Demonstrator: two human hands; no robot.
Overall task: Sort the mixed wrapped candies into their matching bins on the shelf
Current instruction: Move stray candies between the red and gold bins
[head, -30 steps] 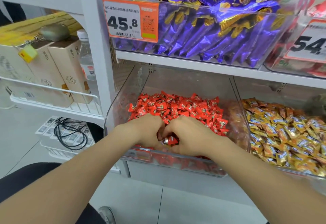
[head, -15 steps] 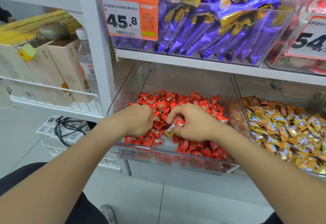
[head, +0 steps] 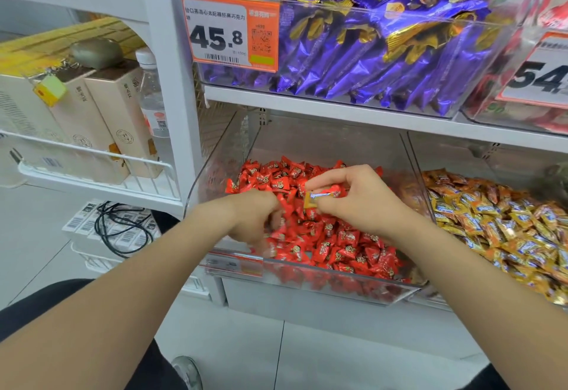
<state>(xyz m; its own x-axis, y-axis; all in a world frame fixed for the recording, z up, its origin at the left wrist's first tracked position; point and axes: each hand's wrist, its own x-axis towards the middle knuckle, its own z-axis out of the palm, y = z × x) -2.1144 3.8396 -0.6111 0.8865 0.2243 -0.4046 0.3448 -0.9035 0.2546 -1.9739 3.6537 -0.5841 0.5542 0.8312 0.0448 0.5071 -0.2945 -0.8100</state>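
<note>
- My right hand (head: 365, 205) pinches one orange-wrapped candy (head: 318, 198) between thumb and fingertips, held just above the red candies (head: 338, 236) in the clear bin (head: 212, 193)
- A red wrapper shows right behind that candy at my fingertips; I cannot tell whether it is in the pinch too or simply lies on the pile
- I judge the candy to be very light, with a small hard core and a crinkly, slick film wrapper that gives under pressure
- The firm middle looks like the best place to hold it; a flat wrapper end could slide out or let the piece swing
- It is probably not fragile, so a firm pinch should do no harm, and the short carry asks for little force
- Its colours match the pile of orange candies (head: 498, 223) in the bin just to the right, behind a clear divider, so I judge that it belongs there
- My left hand (head: 252, 220) is down among the red candies near the front of the bin; it is smeared by motion, so I cannot tell whether its fingers hold anything
- Anything buried lower in the red pile is hidden, so I cannot say how many strays remain
- The orange bin is cut off at the right edge, and the print on the small wrappers is too fine to read
- Purple packs (head: 368, 51) fill the bin on the shelf above
</note>
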